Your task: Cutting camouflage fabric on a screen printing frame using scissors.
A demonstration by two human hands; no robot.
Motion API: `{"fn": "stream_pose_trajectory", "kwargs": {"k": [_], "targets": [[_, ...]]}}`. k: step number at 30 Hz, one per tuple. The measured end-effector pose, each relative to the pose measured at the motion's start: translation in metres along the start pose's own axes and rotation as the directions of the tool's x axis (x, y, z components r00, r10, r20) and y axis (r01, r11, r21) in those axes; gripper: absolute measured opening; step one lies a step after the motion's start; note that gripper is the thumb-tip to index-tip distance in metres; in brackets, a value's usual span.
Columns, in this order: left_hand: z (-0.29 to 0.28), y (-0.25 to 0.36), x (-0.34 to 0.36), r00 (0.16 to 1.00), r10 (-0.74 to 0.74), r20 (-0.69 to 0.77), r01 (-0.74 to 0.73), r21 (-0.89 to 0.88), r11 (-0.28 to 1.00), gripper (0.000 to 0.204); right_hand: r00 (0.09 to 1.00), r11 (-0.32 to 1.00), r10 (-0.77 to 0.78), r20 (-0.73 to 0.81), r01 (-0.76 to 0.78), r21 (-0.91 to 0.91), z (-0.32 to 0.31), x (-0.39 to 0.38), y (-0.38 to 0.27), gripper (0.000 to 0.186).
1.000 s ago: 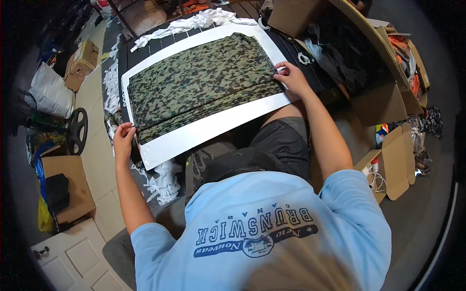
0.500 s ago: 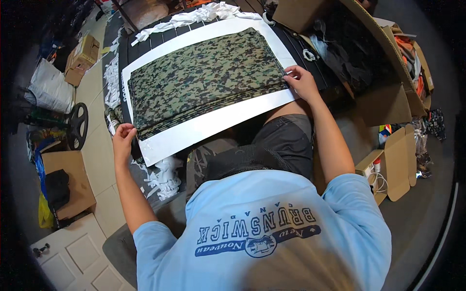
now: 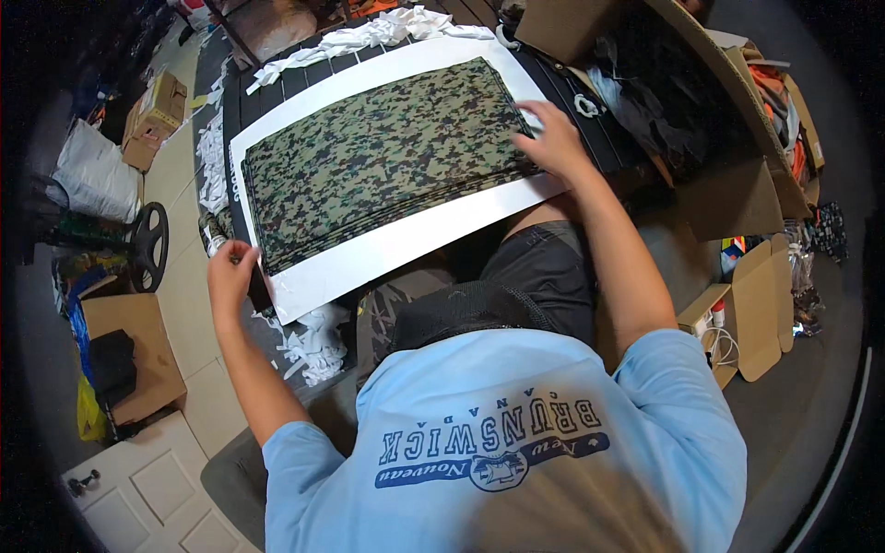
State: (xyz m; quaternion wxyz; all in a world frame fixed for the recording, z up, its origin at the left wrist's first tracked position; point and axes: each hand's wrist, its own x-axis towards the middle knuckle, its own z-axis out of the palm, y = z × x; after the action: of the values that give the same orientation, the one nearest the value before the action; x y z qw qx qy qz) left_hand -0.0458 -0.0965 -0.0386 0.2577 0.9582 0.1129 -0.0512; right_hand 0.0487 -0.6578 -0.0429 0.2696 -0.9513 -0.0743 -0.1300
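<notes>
A flat stack of camouflage fabric [image 3: 387, 152] in green, brown and black lies on a white board [image 3: 396, 232], its several layers showing along the near edge. My right hand [image 3: 553, 143] is at the stack's right edge, thumb and fingers spread over the border. Beside the near left corner is my left hand [image 3: 230, 274], its fingers bent, with a small gap between thumb and forefinger. I see nothing held in either hand.
The board rests on a black slatted table [image 3: 309, 76]. White scraps [image 3: 378, 35] line its far side, and more scraps [image 3: 318, 346] hang near my legs. A large open carton [image 3: 728, 198] stands close on the right, scissors [image 3: 553, 64] beside it. Boxes [image 3: 155, 115] stand at left.
My right hand has moved up along the stack's right edge and its fingers have spread. My left hand has shifted slightly down and left, off the near left corner.
</notes>
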Motion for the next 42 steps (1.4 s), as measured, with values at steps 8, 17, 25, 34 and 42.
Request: {"fn": "stream_pose_trajectory", "kwargs": {"k": [8, 17, 25, 34, 42], "targets": [[0.093, 0.063, 0.058, 0.889, 0.43, -0.158, -0.391, 0.227, 0.892, 0.053, 0.951, 0.944, -0.239, 0.198, 0.275, -0.184, 0.104, 0.008, -0.082, 0.062], [0.109, 0.04, 0.064, 0.924, 0.328, -0.194, -0.193, 0.503, 0.842, 0.055, 0.976, 0.941, -0.1, 0.192, 0.155, -0.299, 0.062, 0.007, 0.009, 0.055], [0.104, 0.039, 0.05, 0.942, 0.261, -0.21, -0.135, 0.474, 0.87, 0.056, 0.815, 0.9, 0.405, -0.414, -0.435, 0.025, -0.136, 0.089, 0.163, 0.039], [0.115, 0.046, 0.058, 0.934, 0.291, -0.207, -0.173, 0.451, 0.876, 0.054, 0.728, 0.835, -0.049, -0.684, -0.346, -0.428, -0.202, 0.121, 0.295, 0.063], [0.123, 0.043, 0.068, 0.923, 0.317, -0.216, -0.187, 0.468, 0.864, 0.054, 0.759, 0.855, 0.367, -0.538, -0.503, -0.126, -0.082, 0.075, 0.23, 0.042]]}}
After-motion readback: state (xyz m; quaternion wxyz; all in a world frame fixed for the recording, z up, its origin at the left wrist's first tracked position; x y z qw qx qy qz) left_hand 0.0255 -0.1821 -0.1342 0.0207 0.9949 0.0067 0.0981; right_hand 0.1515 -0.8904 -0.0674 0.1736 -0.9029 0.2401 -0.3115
